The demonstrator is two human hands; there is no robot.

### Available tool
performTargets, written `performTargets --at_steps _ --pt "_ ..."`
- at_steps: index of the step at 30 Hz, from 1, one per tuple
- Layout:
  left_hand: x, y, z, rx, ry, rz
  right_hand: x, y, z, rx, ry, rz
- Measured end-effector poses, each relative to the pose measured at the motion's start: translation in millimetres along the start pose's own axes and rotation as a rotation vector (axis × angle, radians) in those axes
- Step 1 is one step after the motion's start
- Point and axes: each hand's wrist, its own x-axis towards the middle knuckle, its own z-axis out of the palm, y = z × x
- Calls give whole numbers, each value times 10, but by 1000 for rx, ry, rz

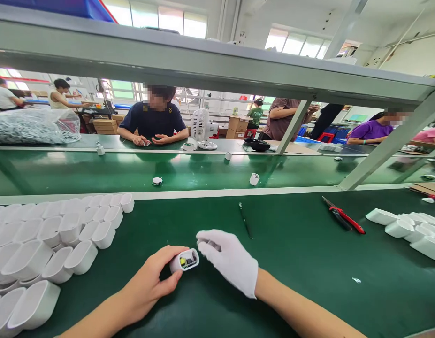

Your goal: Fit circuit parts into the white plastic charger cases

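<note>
My left hand [154,277], bare, is closed around a small white plastic housing [184,260] whose open end shows a circuit board with a yellow part inside. My right hand [229,258], in a white glove, sits just to the right of the housing with its fingers curled; whatever they pinch is hidden. Both hands hover low over the green mat [291,263] near its front edge.
Rows of empty white housings [58,234] lie at the left. More white shells [410,227] are stacked at the right. Red-handled cutters [342,216] and a thin dark tool [244,219] lie behind my hands. A conveyor [203,171] carries small parts; people sit across.
</note>
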Motion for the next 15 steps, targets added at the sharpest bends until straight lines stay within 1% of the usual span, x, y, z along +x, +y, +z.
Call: performTargets --at_steps 1,2,3,5,6,7,8,10,11,12,13,15 --pt "12 7 -1 11 8 -48 21 -2 -102 -210 123 -14" --pt "22 14 0 19 22 -93 45 -4 -221 -400 228 8" --pt "31 20 4 22 41 -128 67 -6 -353 -562 309 73" --pt "44 29 16 26 81 -155 100 3 -627 -785 395 296" --pt "49 31 22 32 96 -159 107 15 -752 -851 385 410" --pt "54 32 28 41 107 -163 108 32 -858 -894 326 490" --pt "56 33 33 51 116 -169 103 54 -939 -919 234 524" --pt "58 32 40 62 125 -177 89 104 -1014 -942 40 485" --pt "57 33 42 66 128 -176 86 128 -1010 -948 -18 451" --pt "56 33 42 71 130 -172 89 149 -985 -953 -40 428" --pt "54 34 41 74 130 -167 100 166 -946 -958 -34 419" --pt "53 36 39 78 127 -165 140 186 -855 -971 9 425"
